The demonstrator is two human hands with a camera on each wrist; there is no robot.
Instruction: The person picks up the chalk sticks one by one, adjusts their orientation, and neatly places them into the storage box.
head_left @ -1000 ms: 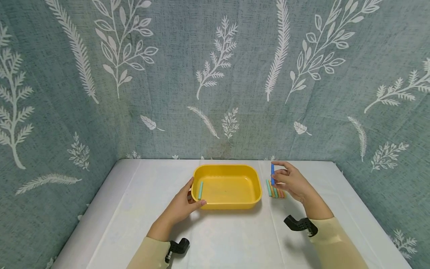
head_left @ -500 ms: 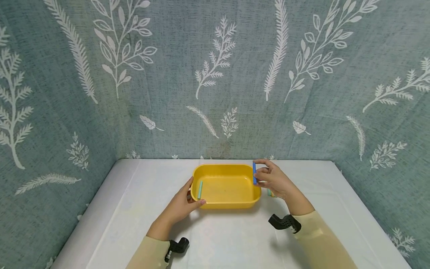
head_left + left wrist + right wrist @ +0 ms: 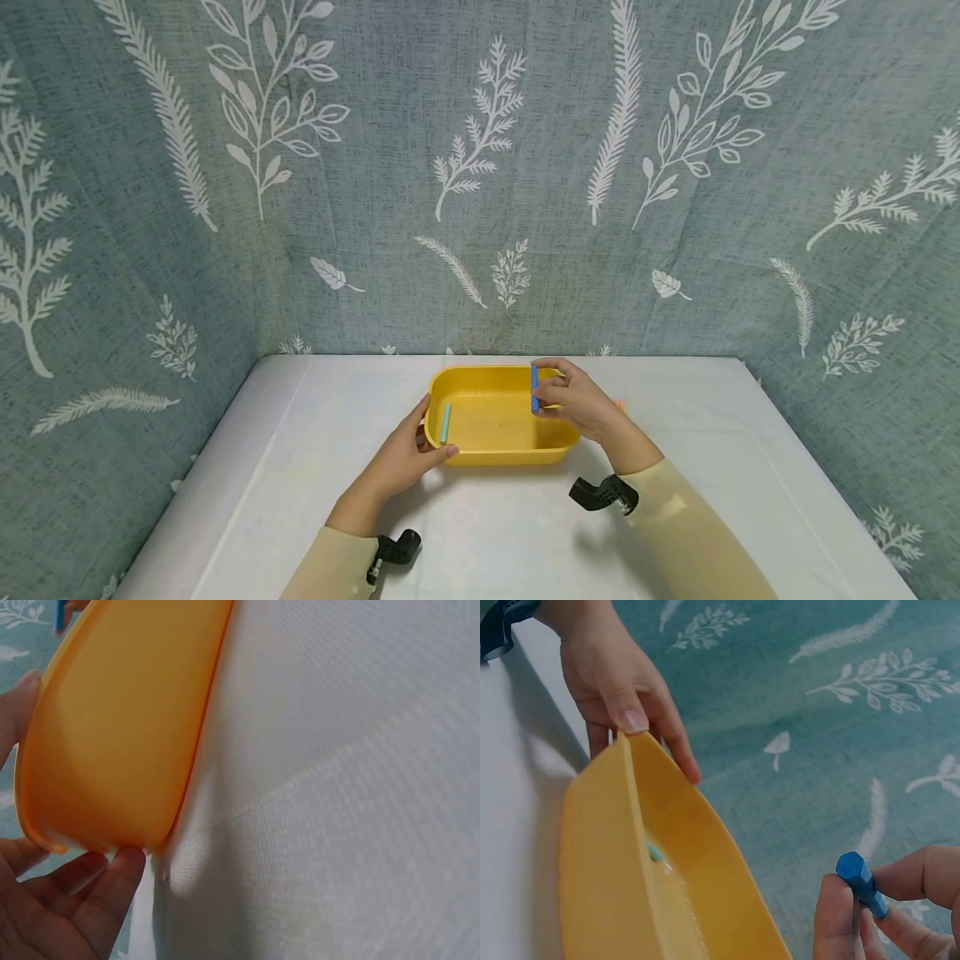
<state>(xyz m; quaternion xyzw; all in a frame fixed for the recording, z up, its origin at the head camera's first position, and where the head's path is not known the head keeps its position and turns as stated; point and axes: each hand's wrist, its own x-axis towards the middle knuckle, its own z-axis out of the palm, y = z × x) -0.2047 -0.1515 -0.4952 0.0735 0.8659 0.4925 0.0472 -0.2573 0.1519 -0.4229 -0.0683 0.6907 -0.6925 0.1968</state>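
Note:
A yellow tray (image 3: pixel 495 457) with raised walls stands on the white table. My left hand (image 3: pixel 406 457) holds its left end, thumb on the near rim and fingers around the outer wall; the left wrist view shows fingers touching the tray (image 3: pixel 127 727) from outside. Over the tray's right part, my right hand (image 3: pixel 581 404) pinches a blue stick (image 3: pixel 535 390) between thumb and fingers. In the right wrist view this blue stick (image 3: pixel 861 881) has a six-sided end, like a crayon. Inside the tray, at the left, lies a mint-green stick (image 3: pixel 446 423).
Behind my right hand, at the tray's right, an orange stick end (image 3: pixel 620 406) peeks out; the rest there is hidden. A patterned green-grey cloth (image 3: pixel 480 275) hangs behind and at both sides of the white table (image 3: pixel 300 467).
My right hand has carried the blue stick left, from above the row of coloured sticks to over the tray. My left hand has kept its hold on the tray.

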